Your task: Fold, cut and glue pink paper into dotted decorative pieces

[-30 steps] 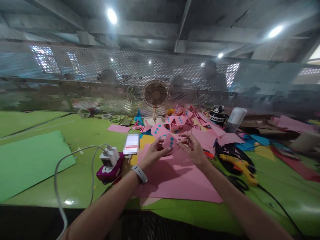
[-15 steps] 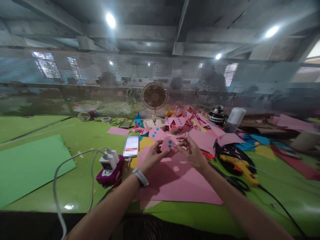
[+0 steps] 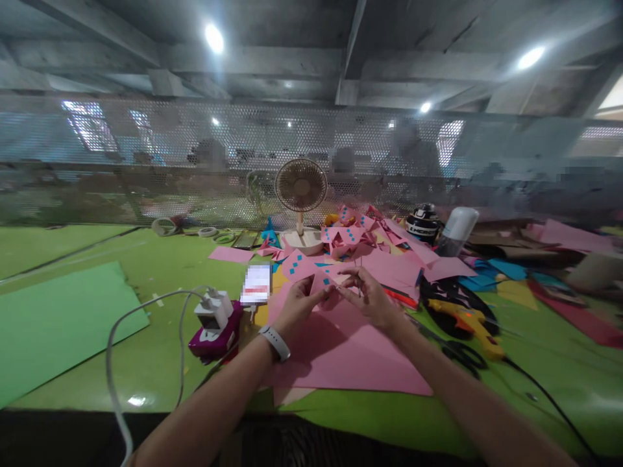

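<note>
My left hand point(image 3: 298, 303), with a pale watch band on the wrist, pinches a pink paper piece point(image 3: 317, 280) marked with small blue squares. Behind these fingers, a pink flap point(image 3: 292, 264) with more blue squares rises; whether it is part of the same piece, I cannot tell. My right hand point(image 3: 365, 295) is at the piece's right edge, thumb and fingers pinched together; what lies between them is too small to make out. Both hands hover over a large pink sheet point(image 3: 360, 363) on the green table.
Behind the hands stand a small fan point(image 3: 300, 187) and a heap of pink paper pieces point(image 3: 343, 240). A yellow glue gun point(image 3: 470, 327) and black scissors point(image 3: 464, 357) lie right. A phone point(image 3: 256, 284), a purple power strip point(image 3: 211, 344) with chargers and a green sheet point(image 3: 63, 324) are left.
The pink piece has turned a little in my left fingers, and the flap with blue squares has shifted left. My right fingers have moved slightly left and down against the piece's edge.
</note>
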{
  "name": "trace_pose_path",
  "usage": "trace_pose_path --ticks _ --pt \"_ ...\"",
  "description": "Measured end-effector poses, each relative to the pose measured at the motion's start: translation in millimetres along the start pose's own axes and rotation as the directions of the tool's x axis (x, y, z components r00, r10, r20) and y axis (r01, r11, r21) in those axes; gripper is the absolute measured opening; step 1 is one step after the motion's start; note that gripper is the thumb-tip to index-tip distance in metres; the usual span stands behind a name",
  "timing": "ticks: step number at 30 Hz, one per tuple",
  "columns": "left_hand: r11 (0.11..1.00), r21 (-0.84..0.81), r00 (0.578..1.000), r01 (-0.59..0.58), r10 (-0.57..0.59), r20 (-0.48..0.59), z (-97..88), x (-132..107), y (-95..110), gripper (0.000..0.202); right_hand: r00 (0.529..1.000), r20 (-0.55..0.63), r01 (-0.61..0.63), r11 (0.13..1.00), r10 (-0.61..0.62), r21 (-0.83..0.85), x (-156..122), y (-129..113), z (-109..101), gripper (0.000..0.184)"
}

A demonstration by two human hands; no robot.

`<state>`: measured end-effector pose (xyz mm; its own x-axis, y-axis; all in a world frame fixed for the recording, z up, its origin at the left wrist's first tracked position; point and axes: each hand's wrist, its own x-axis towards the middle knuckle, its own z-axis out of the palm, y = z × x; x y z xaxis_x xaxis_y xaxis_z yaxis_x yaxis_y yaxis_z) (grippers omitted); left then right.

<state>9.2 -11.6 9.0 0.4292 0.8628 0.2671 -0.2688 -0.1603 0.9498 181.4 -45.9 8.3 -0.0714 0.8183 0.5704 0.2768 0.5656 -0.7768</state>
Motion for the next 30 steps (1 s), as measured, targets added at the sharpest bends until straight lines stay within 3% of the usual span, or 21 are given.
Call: trace_pose_path --ticks 5,9,12,17,21,23,27,30 --pt "0.972 -0.229 0.997 0.057 -0.066 -0.03 -1.3 -1.8 4.1 0.041 0.998 -0.062 0.021 0.999 -0.023 -0.024 3.7 4.5 -7.6 0.033" --pt "0.891 -0.454 0.975 0.025 -0.122 -0.184 -18.3 8.5 6.9 0.031 0.999 -0.035 0.013 0.992 -0.018 -0.128 5.4 5.2 -17.5 0.033" --pt "0.908 -0.418 0.941 0.007 -0.148 -0.303 -33.2 16.6 6.6 0.022 0.998 -0.031 0.054 0.974 -0.063 -0.22 7.5 3.9 -23.0 0.034" --pt "0.902 -0.422 0.948 0.088 -0.206 -0.243 -41.4 20.3 1.6 0.019 0.977 -0.182 0.063 0.969 -0.109 -0.24 12.8 1.5 -27.3 0.031" --pt "0.879 -0.472 0.935 0.064 -0.218 -0.28 -41.3 21.6 0.6 0.015 0.917 -0.374 0.07 0.98 -0.137 -0.187 16.5 8.7 -29.6 0.042" --pt "0.877 -0.478 0.925 0.051 -0.222 -0.308 -41.9 22.7 2.2 0.014 0.887 -0.453 0.024 0.987 -0.093 -0.156 17.6 17.9 -29.5 0.042" --pt "0.872 -0.486 0.921 0.063 -0.238 -0.307 -43.0 23.3 4.7 0.012 0.909 -0.413 -0.104 0.989 0.051 -0.108 17.7 40.1 -23.9 0.038" --pt "0.869 -0.487 0.932 0.086 -0.243 -0.268 -42.4 21.9 3.6 0.009 0.95 -0.306 -0.094 0.993 0.07 -0.065 16.1 47.5 -18.2 0.042"
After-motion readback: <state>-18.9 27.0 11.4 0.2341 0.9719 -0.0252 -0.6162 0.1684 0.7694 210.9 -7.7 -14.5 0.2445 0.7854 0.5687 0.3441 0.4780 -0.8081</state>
